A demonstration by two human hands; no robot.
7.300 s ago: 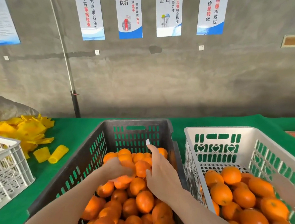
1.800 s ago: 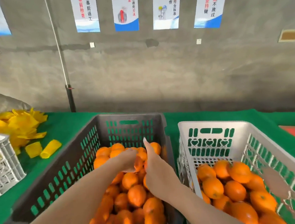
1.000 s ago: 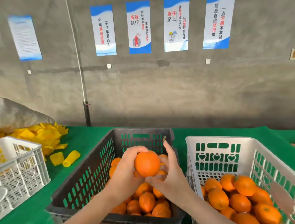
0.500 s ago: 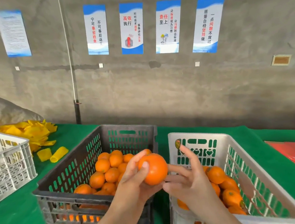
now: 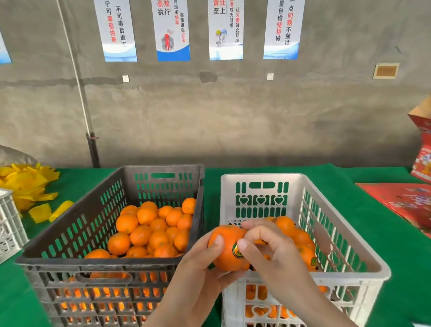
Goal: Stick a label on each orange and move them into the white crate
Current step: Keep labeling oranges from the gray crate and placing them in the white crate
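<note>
Orange [image 5: 227, 253] over near-left rim of white crate [image 5: 260, 177], cupped in left hand [image 5: 200, 269]; right hand [image 5: 267, 245] curled on it, thumb pressing label [image 5: 237, 251]. Rub label edges flat, then lower gently into crate.

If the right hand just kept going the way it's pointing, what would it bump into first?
The orange held in the left hand: the right hand points up-left at it, thumb touching its label. Beyond that probably lies the dark crate, though depth is unclear.
</note>
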